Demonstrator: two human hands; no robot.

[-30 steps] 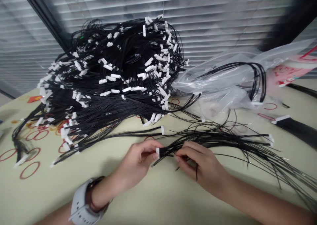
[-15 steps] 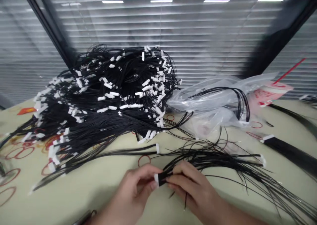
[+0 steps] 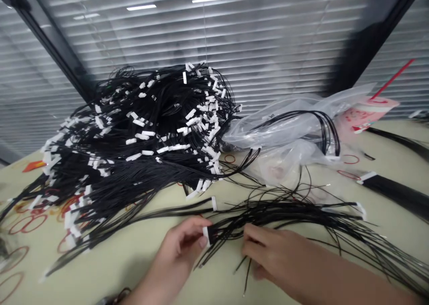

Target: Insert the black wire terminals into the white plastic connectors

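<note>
My left hand (image 3: pixel 179 247) pinches a white connector (image 3: pixel 206 237) between thumb and fingers. Black wires run from that connector to the right, into a loose bundle of black wires (image 3: pixel 284 213) on the table. My right hand (image 3: pixel 271 251) is closed at the near side of this bundle, some way right of the connector. Below its fingertips a few thin black wire ends (image 3: pixel 246 278) stick out, so the fingers grip black wires; how many is hidden. Other loose ends lie between the two hands.
A large heap of black cables (image 3: pixel 144 135) with white connectors stands behind. To its right lies a clear plastic bag (image 3: pixel 288 130) with a looped cable. Red rubber bands (image 3: pixel 20 224) are scattered at the left. A flat black cable (image 3: pixel 395 195) lies at the right.
My right hand has moved right, away from the connector, leaving wires fanned out between the hands. My left hand still holds the connector, slightly further left. The view has tilted a little.
</note>
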